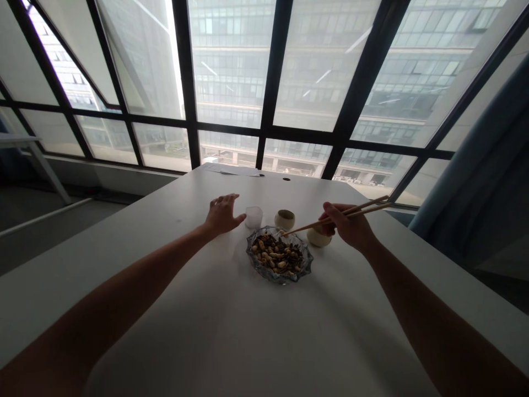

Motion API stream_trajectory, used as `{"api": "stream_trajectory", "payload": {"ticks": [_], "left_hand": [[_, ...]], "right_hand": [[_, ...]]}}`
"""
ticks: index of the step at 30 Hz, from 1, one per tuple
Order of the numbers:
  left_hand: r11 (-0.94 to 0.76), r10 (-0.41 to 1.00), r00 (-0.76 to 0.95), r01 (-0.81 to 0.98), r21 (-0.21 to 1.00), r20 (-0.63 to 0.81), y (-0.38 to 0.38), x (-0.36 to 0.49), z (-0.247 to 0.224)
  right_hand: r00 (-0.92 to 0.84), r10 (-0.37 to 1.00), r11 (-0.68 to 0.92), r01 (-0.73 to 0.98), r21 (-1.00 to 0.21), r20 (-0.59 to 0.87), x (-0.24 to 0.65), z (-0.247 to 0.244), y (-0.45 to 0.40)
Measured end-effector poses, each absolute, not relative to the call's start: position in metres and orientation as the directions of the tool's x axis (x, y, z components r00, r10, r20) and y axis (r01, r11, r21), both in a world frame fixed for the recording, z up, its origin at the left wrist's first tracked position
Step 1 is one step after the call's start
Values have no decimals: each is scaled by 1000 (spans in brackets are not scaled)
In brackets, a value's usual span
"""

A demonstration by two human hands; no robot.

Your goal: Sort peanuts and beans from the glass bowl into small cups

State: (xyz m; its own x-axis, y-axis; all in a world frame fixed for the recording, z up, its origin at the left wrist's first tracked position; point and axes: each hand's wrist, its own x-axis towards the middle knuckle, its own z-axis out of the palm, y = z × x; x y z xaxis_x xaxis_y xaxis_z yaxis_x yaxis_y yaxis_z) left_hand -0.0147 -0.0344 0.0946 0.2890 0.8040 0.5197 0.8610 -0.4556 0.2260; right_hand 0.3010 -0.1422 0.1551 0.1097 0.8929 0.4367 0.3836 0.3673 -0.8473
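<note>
A scalloped glass bowl (306,268) holds peanuts (278,257) mixed with small dark pieces. My right hand (347,225) grips a pair of wooden chopsticks (308,225), whose tips are over the bowl's far rim. Beneath that hand stands a pale round cup (318,238), partly hidden by the fingers. A second such cup (285,219) is just behind the bowl. To its left is a translucent cup (253,217). My left hand (225,214) is beside the translucent cup with fingers spread, holding nothing.
All of these are on a white table (198,314). Papers (231,170) lie at its far edge, near two dark round spots. Black-framed windows rise behind. A blue curtain (467,165) hangs at the right, and another white table (19,141) is at the far left.
</note>
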Motion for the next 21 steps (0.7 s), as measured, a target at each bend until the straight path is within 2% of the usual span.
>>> {"api": "stream_trajectory", "payload": {"ticks": [3,7,9,11,15,17,21], "left_hand": [[-463,848,375,868,179,375,-20,14,102],[-409,908,386,900,148,162,-3,38,105],[-420,906,401,893,165,133,3,42,104],[-501,858,463,850,161,221,4,42,102],[-697,640,607,716,25,472,0,35,95],[-728,581,626,685,-11,520,-3,31,92],[-736,557,624,677,-22,548,-3,26,87]], "right_hand": [[103,893,369,391,-843,438,301,157,-144],[81,910,352,367,-861,406,303,157,-143],[70,922,337,345,-876,382,305,157,-142],[74,922,340,310,-888,379,308,156,-140],[117,895,398,229,-888,431,314,153,-135],[115,888,413,223,-883,445,317,152,-133],[105,889,415,227,-881,446,318,149,-131]]}}
